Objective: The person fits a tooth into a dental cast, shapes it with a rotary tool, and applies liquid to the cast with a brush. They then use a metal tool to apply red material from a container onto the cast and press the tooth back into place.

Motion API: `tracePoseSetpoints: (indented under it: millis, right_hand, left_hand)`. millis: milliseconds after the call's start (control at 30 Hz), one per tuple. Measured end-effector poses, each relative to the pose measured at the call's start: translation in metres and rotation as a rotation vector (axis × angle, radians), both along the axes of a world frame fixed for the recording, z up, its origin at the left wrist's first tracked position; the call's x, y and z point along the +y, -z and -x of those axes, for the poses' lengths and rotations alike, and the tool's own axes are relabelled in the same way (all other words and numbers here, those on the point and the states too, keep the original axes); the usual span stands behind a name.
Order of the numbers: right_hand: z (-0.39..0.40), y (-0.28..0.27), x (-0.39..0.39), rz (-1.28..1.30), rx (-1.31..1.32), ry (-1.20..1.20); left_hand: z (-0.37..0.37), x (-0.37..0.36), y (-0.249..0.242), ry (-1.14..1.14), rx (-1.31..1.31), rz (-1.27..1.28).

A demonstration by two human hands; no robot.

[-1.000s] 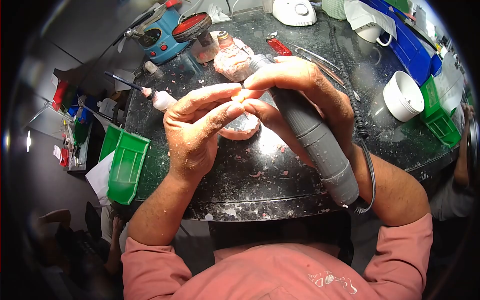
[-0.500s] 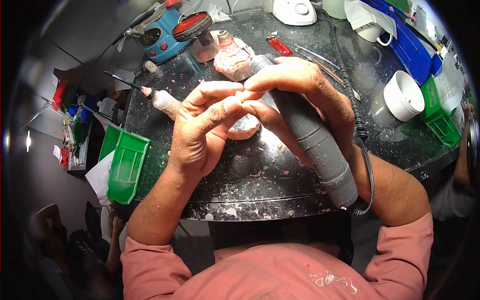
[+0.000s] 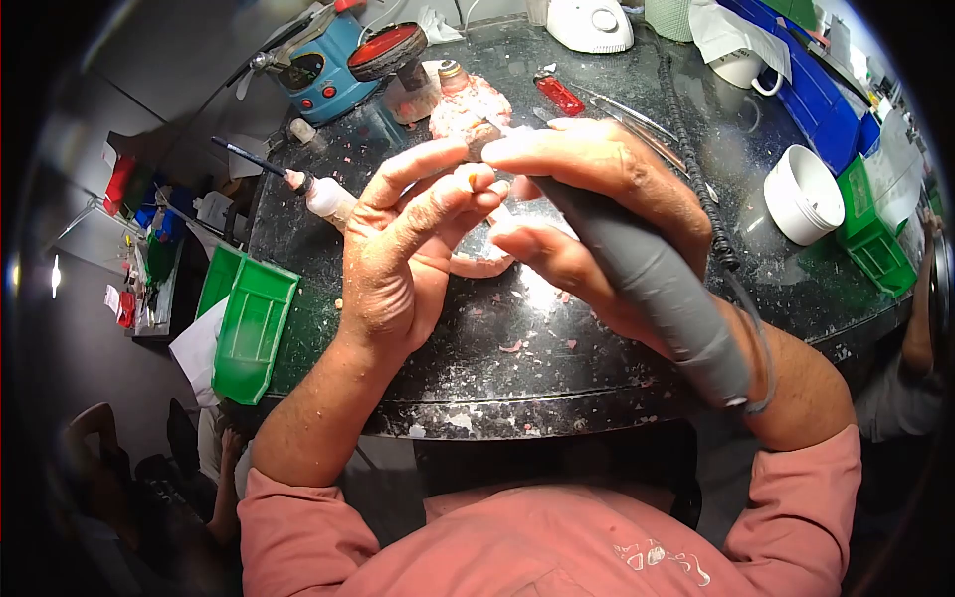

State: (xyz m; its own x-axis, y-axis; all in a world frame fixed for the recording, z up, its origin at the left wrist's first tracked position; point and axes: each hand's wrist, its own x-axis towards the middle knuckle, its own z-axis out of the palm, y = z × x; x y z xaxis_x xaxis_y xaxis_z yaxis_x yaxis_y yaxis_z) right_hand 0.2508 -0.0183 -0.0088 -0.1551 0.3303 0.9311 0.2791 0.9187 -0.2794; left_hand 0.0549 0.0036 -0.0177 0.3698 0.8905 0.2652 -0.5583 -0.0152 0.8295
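Observation:
My left hand point(image 3: 403, 239) is closed in a pinch, its thumb and fingers holding a small yellowish piece point(image 3: 474, 182), mostly hidden by the fingertips. In my right hand point(image 3: 607, 189) lies a thick dark grey rotary handpiece point(image 3: 652, 279), tilted with its tip towards the left fingertips and its back end by the right wrist. The right thumb stands apart from the left fingers. Below the hands sits a pale pink curved piece point(image 3: 482, 266), partly covered by the left hand. A lumpy pink mass with a metal-capped jar point(image 3: 451, 85) stands just beyond.
A white bottle with a brush point(image 3: 326, 197) lies left of the hands. Further out are a blue machine point(image 3: 333, 75), green bins point(image 3: 257, 323), a red pocket tool point(image 3: 559, 95), thin metal tools point(image 3: 637, 121), a coiled cord point(image 3: 691, 159) and a white round container point(image 3: 804, 194). Other people sit at both sides.
My right fingertips have come away from the left ones. The handpiece has turned, its back end swinging right towards my wrist. My left hand stays nearly in place, still pinching the small piece.

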Motion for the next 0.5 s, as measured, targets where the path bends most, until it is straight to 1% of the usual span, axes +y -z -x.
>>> tracePoseSetpoints:
  millis: [33, 100, 167, 200, 233, 300, 333, 500]
  right_hand:
    - [-0.001, -0.003, -0.003, 0.044, -0.005, 0.005]
    - [-0.003, -0.004, -0.001, 0.045, -0.025, 0.009]
    - [0.001, 0.0, -0.002, 0.064, 0.006, 0.023]
    - [0.011, 0.007, -0.004, 0.139, 0.163, -0.057]
    - [0.012, 0.011, -0.001, 0.14, 0.162, -0.057]
    - [0.014, 0.015, 0.006, 0.031, 0.201, -0.111]
    - [0.015, 0.016, 0.009, -0.017, 0.202, -0.097]
    - [0.014, 0.017, 0.009, -0.031, 0.162, -0.099]
  left_hand:
    - [0.0, 0.0, -0.001, -0.008, -0.031, 0.045]
    - [0.004, 0.004, 0.006, -0.022, -0.049, 0.027]
    - [0.009, 0.006, 0.008, 0.116, -0.143, 0.127]
    - [0.008, 0.005, 0.007, 0.129, -0.14, 0.151]
    - [0.007, 0.005, 0.007, 0.128, -0.141, 0.152]
    - [0.005, 0.003, 0.007, 0.107, -0.156, 0.122]
    - [0.005, 0.003, 0.007, 0.107, -0.156, 0.122]
    - [0.003, 0.0, 0.006, 0.08, -0.158, 0.13]
